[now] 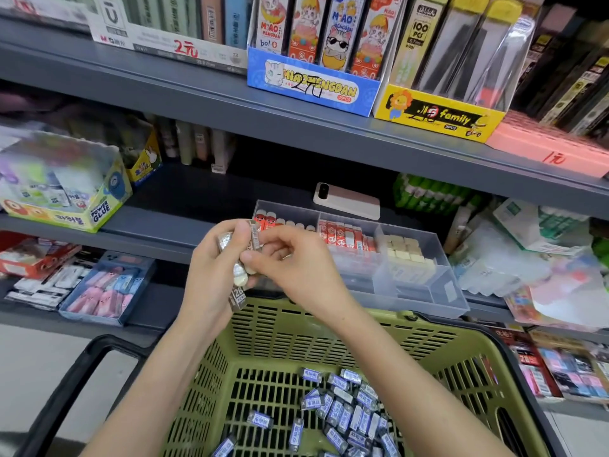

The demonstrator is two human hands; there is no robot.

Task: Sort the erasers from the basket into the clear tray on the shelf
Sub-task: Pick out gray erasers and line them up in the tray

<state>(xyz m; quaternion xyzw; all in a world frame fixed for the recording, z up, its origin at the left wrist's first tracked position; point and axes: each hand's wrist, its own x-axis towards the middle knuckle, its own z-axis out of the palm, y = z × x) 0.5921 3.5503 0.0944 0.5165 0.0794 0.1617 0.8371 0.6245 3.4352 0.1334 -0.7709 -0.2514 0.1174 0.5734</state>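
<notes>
Grey metal shop shelves (148,235) stocked with stationery fill the view. Your clear plastic compartment tray (428,291) sits at the front of the middle one, directly above the green slotted plastic basket (445,328), so each transfer is short. Your hands are together just over the basket's far rim. Your left hand (211,262) is wrapped round a small stack of wrapped erasers (239,275), held upright as a ready supply. Your right hand (296,262) pinches at that stack, likely to peel one off. Many blue-and-white sleeved erasers (346,410) lie loose on the basket floor. Red-sleeved erasers (342,235) and cream blocks (405,252) occupy separate compartments, so match by kind.
</notes>
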